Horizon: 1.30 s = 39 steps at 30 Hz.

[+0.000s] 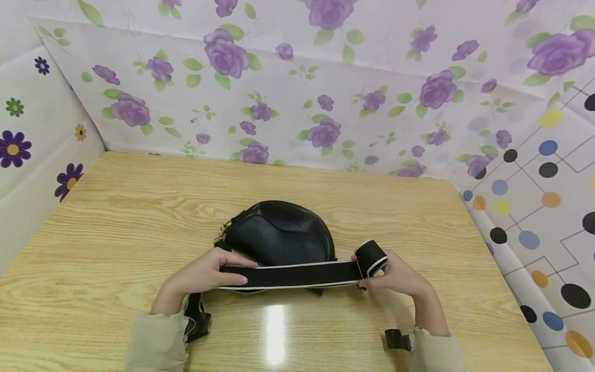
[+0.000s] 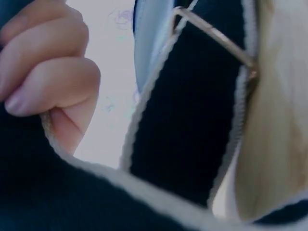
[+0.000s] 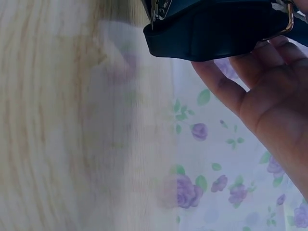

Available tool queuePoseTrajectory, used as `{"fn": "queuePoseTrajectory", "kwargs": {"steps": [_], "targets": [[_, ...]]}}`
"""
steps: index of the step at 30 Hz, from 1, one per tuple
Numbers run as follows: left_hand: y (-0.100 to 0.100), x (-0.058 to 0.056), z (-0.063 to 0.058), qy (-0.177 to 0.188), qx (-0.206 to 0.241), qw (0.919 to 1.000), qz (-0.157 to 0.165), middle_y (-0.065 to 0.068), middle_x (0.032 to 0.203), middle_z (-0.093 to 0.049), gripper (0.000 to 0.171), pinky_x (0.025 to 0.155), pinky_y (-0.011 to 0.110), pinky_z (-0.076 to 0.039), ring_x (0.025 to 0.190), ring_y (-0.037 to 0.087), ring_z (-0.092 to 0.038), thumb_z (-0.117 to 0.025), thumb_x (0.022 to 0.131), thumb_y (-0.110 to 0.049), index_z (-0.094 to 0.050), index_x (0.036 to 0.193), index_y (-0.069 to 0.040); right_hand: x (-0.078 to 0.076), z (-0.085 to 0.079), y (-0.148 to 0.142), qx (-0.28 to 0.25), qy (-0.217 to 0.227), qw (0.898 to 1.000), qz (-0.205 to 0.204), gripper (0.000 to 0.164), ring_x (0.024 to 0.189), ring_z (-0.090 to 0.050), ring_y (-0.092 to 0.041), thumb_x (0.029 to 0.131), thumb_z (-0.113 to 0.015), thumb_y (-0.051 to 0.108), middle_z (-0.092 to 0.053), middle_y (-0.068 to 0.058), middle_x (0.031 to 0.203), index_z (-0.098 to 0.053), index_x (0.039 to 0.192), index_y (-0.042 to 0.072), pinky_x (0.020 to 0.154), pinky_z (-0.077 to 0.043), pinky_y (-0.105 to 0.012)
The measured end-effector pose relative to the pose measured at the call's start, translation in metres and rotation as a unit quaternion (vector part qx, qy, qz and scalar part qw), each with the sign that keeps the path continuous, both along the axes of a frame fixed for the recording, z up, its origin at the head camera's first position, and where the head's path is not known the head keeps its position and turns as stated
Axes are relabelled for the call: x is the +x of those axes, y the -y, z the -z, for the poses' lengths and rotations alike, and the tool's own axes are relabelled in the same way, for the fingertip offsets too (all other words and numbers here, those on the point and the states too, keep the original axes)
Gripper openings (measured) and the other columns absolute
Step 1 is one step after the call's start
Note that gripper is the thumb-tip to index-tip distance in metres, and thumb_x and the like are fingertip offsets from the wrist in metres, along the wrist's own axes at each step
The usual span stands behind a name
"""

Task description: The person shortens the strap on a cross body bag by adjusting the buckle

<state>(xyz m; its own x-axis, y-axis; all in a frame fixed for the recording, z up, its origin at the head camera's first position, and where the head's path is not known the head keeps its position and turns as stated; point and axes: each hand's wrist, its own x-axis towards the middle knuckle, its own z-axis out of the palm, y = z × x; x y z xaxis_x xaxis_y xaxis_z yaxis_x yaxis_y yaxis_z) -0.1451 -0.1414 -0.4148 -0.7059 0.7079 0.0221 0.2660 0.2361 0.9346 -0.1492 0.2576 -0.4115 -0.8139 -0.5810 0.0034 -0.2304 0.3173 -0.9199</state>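
Observation:
A black half-moon bag (image 1: 279,232) lies on the wooden table, with gold clasps (image 1: 223,231) on its left side. In front of it, a black strap (image 1: 297,275) with white edging stretches between both hands. The left hand (image 1: 197,274) pinches the strap's left part between thumb and fingers; its curled fingers (image 2: 53,62) show at the white edge. At the other end, the right hand (image 1: 400,276) grips the strap beside a curled loop (image 1: 372,257). A gold buckle (image 3: 290,19) and a smooth black band (image 3: 216,33) show by the right fingers.
The light wooden table (image 1: 139,206) extends around the bag and hands. Behind it rises a flower-patterned sheet (image 1: 279,93), with a dotted sheet (image 1: 534,232) along the right. Black wrist bands (image 1: 199,325) show near the sleeves.

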Motion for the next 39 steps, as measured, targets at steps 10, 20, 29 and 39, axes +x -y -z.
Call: {"fn": "queuePoseTrajectory", "kwargs": {"steps": [10,20,29,39], "targets": [[-0.015,0.001,0.004,-0.053,-0.11,0.9925,-0.008,-0.002,0.097,-0.062,0.017,0.082,0.035,-0.043,0.098,0.022,-0.056,-0.066,0.081,-0.021,-0.064,0.095,-0.011,0.002,-0.003,0.0,-0.008,0.005,1.0,0.002,0.04,0.097,-0.052,-0.018,0.071,-0.072,0.0,-0.057,-0.013,0.104,-0.056,0.108,-0.002,0.081,-0.04,-0.03],[-0.031,0.003,-0.006,-0.055,-0.165,0.9846,-0.018,0.002,0.102,-0.062,0.029,0.081,0.038,-0.043,0.1,0.025,-0.054,-0.07,0.078,-0.019,-0.064,0.104,-0.01,0.002,-0.002,0.0,-0.014,0.002,1.0,0.001,0.04,0.096,-0.051,-0.017,0.071,-0.072,-0.001,-0.056,-0.012,0.104,-0.057,0.108,-0.002,0.081,-0.04,-0.03],[-0.037,0.002,-0.005,-0.061,-0.142,0.9878,-0.016,-0.002,0.093,-0.059,0.036,0.075,0.032,-0.045,0.088,0.018,-0.054,-0.057,0.076,0.015,-0.062,0.105,-0.006,0.001,0.001,-0.002,-0.015,0.003,1.0,-0.004,0.039,0.097,-0.052,-0.018,0.072,-0.071,-0.001,-0.055,-0.014,0.104,-0.055,0.108,-0.005,0.081,-0.04,-0.03],[-0.06,0.002,0.0,-0.062,-0.062,0.9956,0.033,-0.002,0.089,-0.058,0.027,0.076,0.029,-0.045,0.083,0.01,-0.054,-0.055,0.084,0.001,-0.058,0.11,-0.006,0.001,0.002,-0.001,-0.018,0.01,1.0,0.0,0.039,0.098,-0.052,-0.019,0.071,-0.071,-0.001,-0.057,-0.012,0.105,-0.057,0.107,-0.002,0.083,-0.039,-0.03]]}}
